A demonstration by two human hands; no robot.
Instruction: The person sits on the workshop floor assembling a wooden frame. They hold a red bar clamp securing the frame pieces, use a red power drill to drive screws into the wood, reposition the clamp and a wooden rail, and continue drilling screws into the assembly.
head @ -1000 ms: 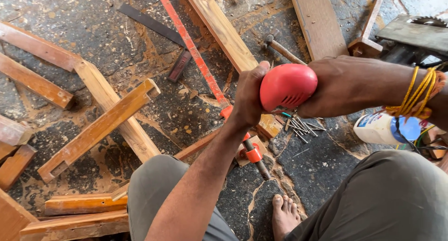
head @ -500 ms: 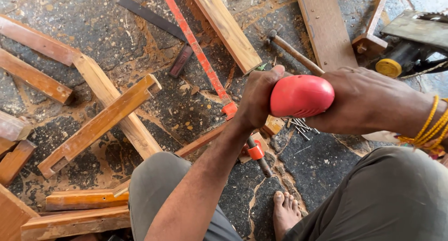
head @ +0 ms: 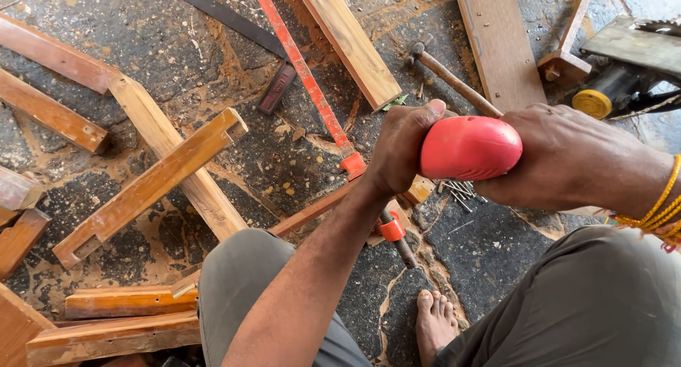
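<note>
Single view — head-worn camera, looking steeply down past the person's knees to the floor (head: 85, 19); close range, with the left hand (head: 404, 150) and right hand (head: 567, 157) filling centre-right; timber offcuts (head: 149, 186) spread left; no second view to share.

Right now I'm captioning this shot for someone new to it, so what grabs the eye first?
The bright red tool body at centre right, gripped by both hands, the left hand at its front and the right hand behind. Next, the long red bar clamp running diagonally across the floor above them. Wooden offcuts such as the notched beam lie scattered at left.
</note>
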